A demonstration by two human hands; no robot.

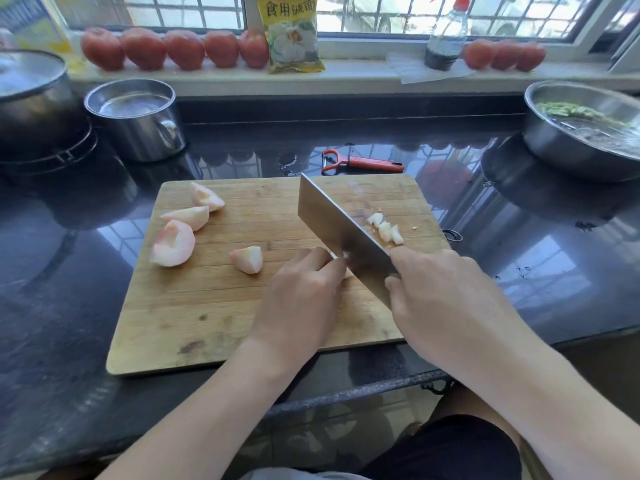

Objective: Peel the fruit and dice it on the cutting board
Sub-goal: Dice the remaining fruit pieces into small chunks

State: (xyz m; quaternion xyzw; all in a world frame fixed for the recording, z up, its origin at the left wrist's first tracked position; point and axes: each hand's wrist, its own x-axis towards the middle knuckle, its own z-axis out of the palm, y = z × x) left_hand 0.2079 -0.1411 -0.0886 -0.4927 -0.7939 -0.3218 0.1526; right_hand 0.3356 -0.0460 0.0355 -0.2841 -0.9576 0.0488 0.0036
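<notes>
On the dark counter, the cutting board [207, 306] holds 4 peeled wedges [172, 243] left, few dice [386, 228] right. Right hand [446, 299] grips the cleaver [332, 220]; left hand [298, 296] curls, probably pinning a hidden piece. Most dicing remains.

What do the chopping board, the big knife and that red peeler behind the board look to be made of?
The cutting board looks like bamboo or wood: pale tan, matte, with lengthwise strips and dark stains. The cleaver blade seems to be steel, grey with a brushed, dull sheen; its handle is hidden in the right hand. The peeler appears to be glossy red-orange plastic; its blade is too small to tell.
</notes>
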